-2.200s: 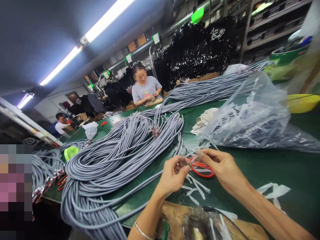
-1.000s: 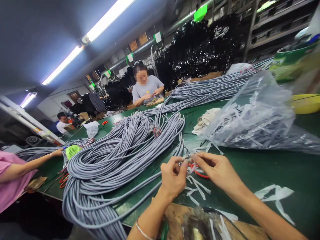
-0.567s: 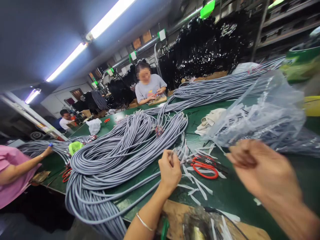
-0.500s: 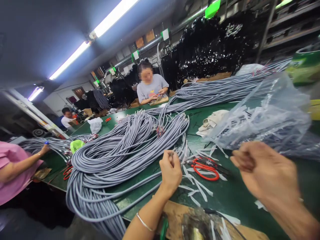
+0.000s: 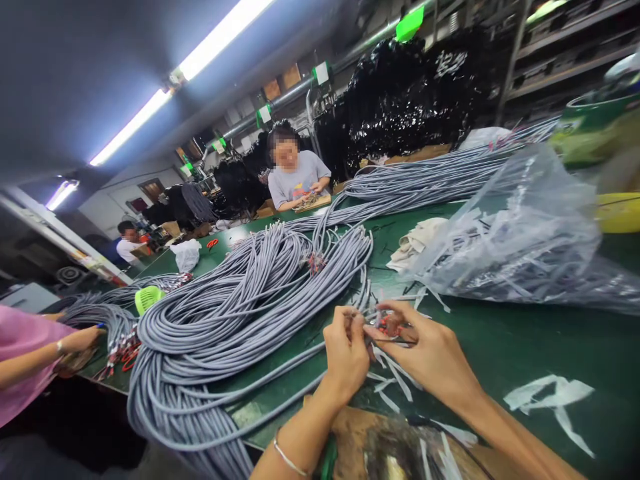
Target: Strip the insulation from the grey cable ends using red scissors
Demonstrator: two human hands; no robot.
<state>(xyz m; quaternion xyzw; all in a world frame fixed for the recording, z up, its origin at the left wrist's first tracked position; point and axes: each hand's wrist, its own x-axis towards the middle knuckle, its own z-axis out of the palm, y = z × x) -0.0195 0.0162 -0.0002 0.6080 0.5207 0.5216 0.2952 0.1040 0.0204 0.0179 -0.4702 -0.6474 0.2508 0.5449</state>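
Note:
My left hand is closed in a pinch, with grey cable running up to it from the left. What lies between its fingertips is mostly hidden. Close beside it is my right hand, its thumb at the left fingertips and its index finger curved apart from the thumb. Through that gap show the red handles of scissors on the table. White strips lie scattered below the hands. A large looped bundle of grey cables spreads to the left.
A clear plastic bag full of white strips sits at the right, by a crumpled cloth. A worn board lies nearest me on the green table. One co-worker sits opposite; a pink-sleeved person works at left.
My right hand has swung left from beside the bag to meet my left hand, now covering most of the scissors. A white strip shows at the right, where my right forearm was.

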